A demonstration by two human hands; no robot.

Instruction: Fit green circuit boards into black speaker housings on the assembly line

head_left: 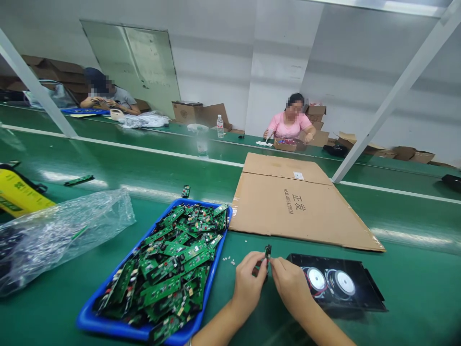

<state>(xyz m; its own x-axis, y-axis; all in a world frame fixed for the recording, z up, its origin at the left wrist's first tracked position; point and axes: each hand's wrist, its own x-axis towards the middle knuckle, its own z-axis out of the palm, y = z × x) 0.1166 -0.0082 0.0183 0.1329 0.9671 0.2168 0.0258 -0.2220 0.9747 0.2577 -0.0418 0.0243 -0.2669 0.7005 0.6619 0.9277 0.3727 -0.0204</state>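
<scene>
Both my hands meet low in the middle of the view over the green table. My left hand and my right hand pinch one small green circuit board between their fingertips, holding it upright. Just left of my hands stands a blue tray heaped with several green circuit boards. To the right lies a black panel with two round white speakers and red wires.
A flattened cardboard sheet lies beyond my hands. A crumpled clear plastic bag and a yellow package sit at left. Loose boards lie on the belt. Two other people work across the green tables, near boxes and a water bottle.
</scene>
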